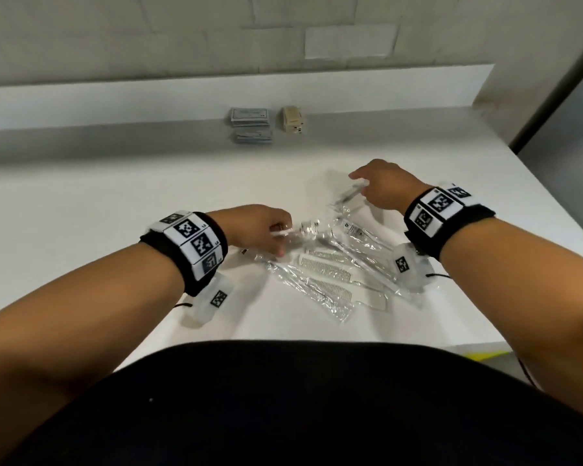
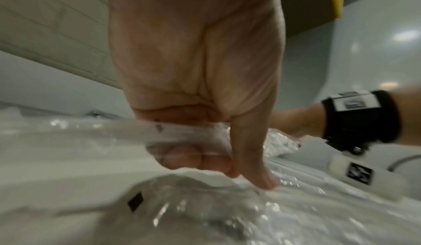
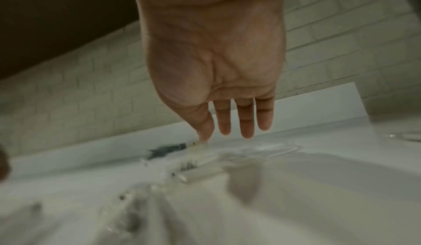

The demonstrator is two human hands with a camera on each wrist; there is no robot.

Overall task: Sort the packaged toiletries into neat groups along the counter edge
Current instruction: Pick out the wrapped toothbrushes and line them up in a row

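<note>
A loose pile of clear-wrapped white combs (image 1: 323, 274) and wrapped toothbrushes (image 1: 357, 232) lies mid-counter in front of me. My left hand (image 1: 280, 237) is at the pile's left end. Its fingers curl round a clear packet (image 2: 182, 133) with a white stick inside, and the thumb points down onto more wrapping. My right hand (image 1: 360, 183) hovers at the pile's far end with fingers straight (image 3: 227, 128). Just under it lies a wrapped toothbrush (image 3: 200, 173), also visible in the head view (image 1: 349, 195). I cannot tell whether the fingertips touch it.
Against the back ledge sit two stacks of grey flat packets (image 1: 249, 117) and, to their right, small beige boxes (image 1: 292, 120). The white counter (image 1: 115, 196) ends close to my body at the front and drops off on the right.
</note>
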